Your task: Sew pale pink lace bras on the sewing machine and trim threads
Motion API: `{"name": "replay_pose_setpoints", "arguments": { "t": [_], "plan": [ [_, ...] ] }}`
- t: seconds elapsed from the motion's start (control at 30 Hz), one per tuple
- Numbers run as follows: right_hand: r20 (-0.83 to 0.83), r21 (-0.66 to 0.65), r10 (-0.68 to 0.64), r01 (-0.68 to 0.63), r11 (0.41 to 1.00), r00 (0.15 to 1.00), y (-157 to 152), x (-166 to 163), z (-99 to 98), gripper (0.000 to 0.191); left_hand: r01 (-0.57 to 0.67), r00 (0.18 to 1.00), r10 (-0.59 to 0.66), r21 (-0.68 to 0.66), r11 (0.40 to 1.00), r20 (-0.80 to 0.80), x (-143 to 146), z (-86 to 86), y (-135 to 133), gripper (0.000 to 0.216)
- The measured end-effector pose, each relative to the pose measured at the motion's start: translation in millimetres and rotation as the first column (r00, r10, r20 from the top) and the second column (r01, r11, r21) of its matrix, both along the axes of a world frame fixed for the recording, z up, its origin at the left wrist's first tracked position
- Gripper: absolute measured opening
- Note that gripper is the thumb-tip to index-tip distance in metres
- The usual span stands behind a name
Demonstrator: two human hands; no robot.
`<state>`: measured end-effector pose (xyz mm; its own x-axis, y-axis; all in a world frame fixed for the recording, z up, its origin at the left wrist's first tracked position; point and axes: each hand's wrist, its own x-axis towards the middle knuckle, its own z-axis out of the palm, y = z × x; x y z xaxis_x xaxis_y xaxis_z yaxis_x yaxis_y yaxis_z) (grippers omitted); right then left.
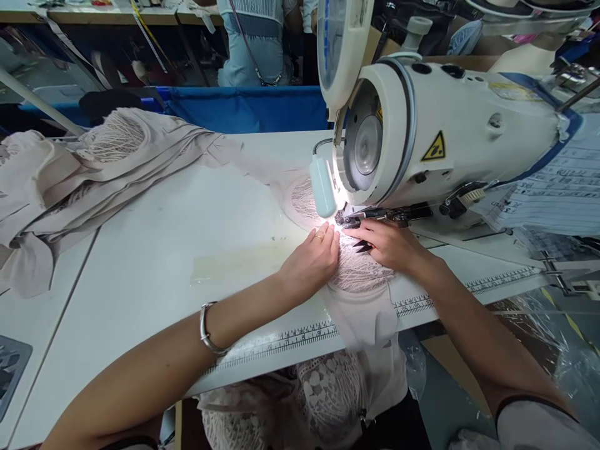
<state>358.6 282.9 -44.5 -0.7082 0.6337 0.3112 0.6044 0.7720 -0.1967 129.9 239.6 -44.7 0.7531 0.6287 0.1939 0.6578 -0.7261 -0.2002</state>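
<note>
Lace fabric (359, 272) under lamp (322, 187) and sewing machine (469, 119), heaped cloth (154, 150) leftward.

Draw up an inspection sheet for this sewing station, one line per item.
Surface: white table, ruler strip along its front edge.
Job's things: pale fabric with a stringy panel, running under the sewing machine; lamp above it.
Clutter: heap of similar cloth at the table's left; written paper at far right.
Hands: left hand flat on the fabric; right hand beside it, holding dark-bladed snips.
Cables: lamp's short dark neck; otherwise nothing seen.
Surroundings: blue cloth barrier; person in blue beyond it.
</note>
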Motion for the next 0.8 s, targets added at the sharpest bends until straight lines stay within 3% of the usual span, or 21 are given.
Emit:
{"name": "replay_pose_setpoints", "arguments": {
  "t": [0.2, 0.33, 0.5, 0.63, 0.8],
  "plan": [
    [0.038, 0.031, -0.023, 0.022, 0.999, 0.999, -1, 0, -1.6, 0.062, 0.1, 0.99, -0.092, -0.073, 0.992, 0.103, -22, -2.8, 23, 0.044],
    [0.075, 0.068, -0.04, 0.035, 0.997, 0.996, -3, -1, -2.3, 0.058, 0.15, 0.982, -0.134, -0.118, 0.982, 0.133, -32, 4.8, 36, 0.042],
    [0.033, 0.01, -0.058, 0.058, 0.998, 0.998, -7, -5, 1.6, 0.056, 0.048, 0.985, -0.02, -0.166, 0.985, 0.169, -15, 19.5, 18, 0.039],
    [-0.052, -0.072, -0.044, 0.04, 0.997, 0.998, -7, -3, 2.1, 0.052, 0.089, 0.946, 0.008, -0.285, 0.955, 0.324, 2, 15.8, -5, 0.028],
    [-0.115, -0.102, -0.058, 0.047, 0.994, 0.992, -7, 8, 0.1, 0.042, 0.152, 0.931, -0.027, -0.32, 0.935, 0.364, -2, 7.9, -2, 0.029]
  ]
}}
